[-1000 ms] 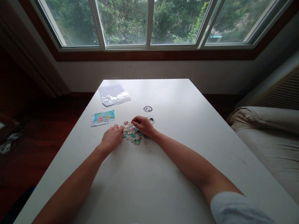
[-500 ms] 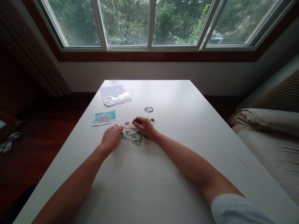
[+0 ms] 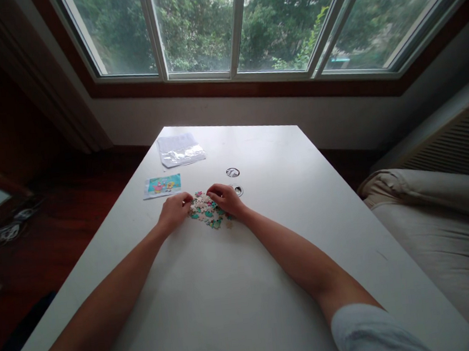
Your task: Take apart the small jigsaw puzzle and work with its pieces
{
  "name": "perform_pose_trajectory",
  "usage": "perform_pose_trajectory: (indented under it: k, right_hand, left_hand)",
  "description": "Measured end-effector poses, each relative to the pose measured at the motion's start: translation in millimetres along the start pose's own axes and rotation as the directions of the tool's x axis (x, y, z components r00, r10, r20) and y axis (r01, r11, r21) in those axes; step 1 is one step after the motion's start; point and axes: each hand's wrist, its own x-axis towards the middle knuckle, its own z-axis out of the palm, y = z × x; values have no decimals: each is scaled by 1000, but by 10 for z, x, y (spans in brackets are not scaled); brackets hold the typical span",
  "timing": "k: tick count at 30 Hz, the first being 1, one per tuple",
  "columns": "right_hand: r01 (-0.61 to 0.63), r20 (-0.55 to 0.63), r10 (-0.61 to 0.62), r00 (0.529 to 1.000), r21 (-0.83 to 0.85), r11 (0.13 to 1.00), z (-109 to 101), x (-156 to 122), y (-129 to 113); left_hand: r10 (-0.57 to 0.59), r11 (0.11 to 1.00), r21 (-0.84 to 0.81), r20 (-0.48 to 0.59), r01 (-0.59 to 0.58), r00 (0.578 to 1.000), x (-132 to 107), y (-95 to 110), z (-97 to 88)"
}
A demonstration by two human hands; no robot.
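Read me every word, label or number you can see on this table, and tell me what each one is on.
No text here can be read.
Picture card: colourful cartoon print; any lettering is too small and blurred.
Clear plastic bag: faint marks, unreadable.
Jigsaw pieces: patches of colour only, no legible characters.
White table: no writing shows.

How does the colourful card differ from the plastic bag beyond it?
The colourful card is printed in blue and bright colours; the plastic bag is clear and whitish. The card lies flat, the bag looks crinkled. The card sits nearer the left hand; the bag lies farther. Both rest on the white table, untouched.
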Motion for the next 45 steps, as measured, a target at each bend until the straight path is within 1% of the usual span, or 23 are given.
perform_pose_trajectory:
  k: [5,8,10,12,15,18,21,25,28,33,37,39,43,45]
  right_hand:
    - [-11,8,11,1000,6,1000,-11,-4,-21]
    - [-14,5,14,1000,13,1000,-2,-3,0]
    - [-40,0,40,999,38,998,7,4,30]
    - [-90,-8,92,996,105,990,10,20,65]
    - [-165,-17,177,984,272,948,-10,60,114]
    - [-186,-42,221,974,403,896,-44,94,147]
    - [-187,-62,242,968,465,866,-65,105,164]
    - [-178,-80,258,963,530,829,-76,103,170]
    - [-182,-81,271,959,555,811,-81,107,163]
    - [-193,-88,296,951,576,794,-75,109,168]
    - [-174,-92,285,954,603,779,-71,101,171]
    - [-168,-93,278,956,602,781,-72,99,163]
    - [-170,-92,277,956,598,784,-73,98,155]
    - [-166,-91,272,958,598,784,-70,99,161]
  left_hand:
    - [-50,989,-142,-10,48,999,30,-91,28]
    - [-38,979,-201,0,37,999,32,-80,32]
    - [-14,975,-221,5,14,1000,28,-59,39]
    - [5,973,-230,2,-4,1000,22,-40,48]
    - [29,971,-237,-14,-32,999,12,-19,61]
    - [59,962,-265,-32,-65,998,4,-1,77]
    - [61,943,-325,-38,-70,997,-4,20,101]
    - [47,902,-429,-9,-46,999,-21,42,145]
    - [68,878,-476,3,-58,998,-34,48,177]
    - [124,877,-467,-6,-113,992,-52,63,209]
    - [178,873,-464,18,-149,984,-61,105,192]
    - [203,896,-402,-4,-187,979,-55,121,177]
    - [250,945,-196,-86,-262,964,-41,103,180]
    - [283,952,-102,-69,-289,957,-48,77,208]
